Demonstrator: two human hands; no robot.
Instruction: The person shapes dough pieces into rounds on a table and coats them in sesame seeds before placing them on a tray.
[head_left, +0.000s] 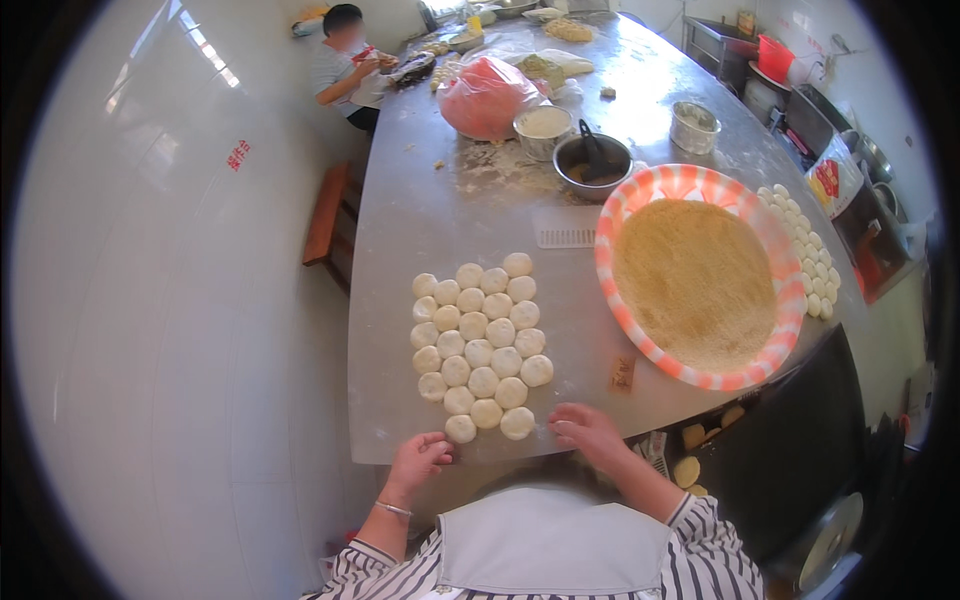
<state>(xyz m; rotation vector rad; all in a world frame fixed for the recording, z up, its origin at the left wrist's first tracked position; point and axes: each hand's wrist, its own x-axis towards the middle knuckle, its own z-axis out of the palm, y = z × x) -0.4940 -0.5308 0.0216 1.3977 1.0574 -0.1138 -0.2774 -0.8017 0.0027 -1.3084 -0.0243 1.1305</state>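
Observation:
Flattened round dough pieces (483, 382) lie in close rows on the metal table (570, 300). My left hand (424, 459), with a bracelet at the wrist, is at the table's near edge, just left of the nearest piece, its fingers loosely curled. To the right of the nearest row my right hand (585, 429) hovers low by the edge, fingers partly bent, nothing seen in it. A large orange-and-white basin (628, 330) of tan crumbly powder (694, 281) stands to the right, with a small brown card (622, 373) beside it.
A white scraper (566, 227), a metal bowl with a black utensil (592, 166), floury tins (544, 131) and a red plastic bag (484, 97) stand farther back. More dough pieces (814, 255) lie beyond the basin. A person (349, 71) is at the far left, above a wooden bench (327, 214).

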